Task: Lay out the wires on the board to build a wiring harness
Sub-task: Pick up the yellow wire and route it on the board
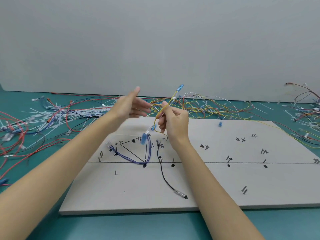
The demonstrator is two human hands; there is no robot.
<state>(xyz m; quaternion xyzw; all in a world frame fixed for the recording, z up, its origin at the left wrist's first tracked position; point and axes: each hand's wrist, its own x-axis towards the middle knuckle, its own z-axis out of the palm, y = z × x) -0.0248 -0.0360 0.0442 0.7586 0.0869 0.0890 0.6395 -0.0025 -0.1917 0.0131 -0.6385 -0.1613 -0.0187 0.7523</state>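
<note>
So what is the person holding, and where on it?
The right hand pinches a yellow wire near its looped middle, its blue connector sticking up. The left hand is open and holds nothing.

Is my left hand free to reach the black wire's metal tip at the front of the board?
Probably yes. The left hand is open and holds nothing, and the black wire's metal tip lies uncovered on the board, though the right forearm runs close beside it.

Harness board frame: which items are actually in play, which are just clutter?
In play:
- right hand, grips the yellow wire
- left hand, open beside it
- board with pegs
- purple wires and black wire, already routed

Lying about:
- red wire tangle
- white cable ties
- loose wire pile behind the board
</note>
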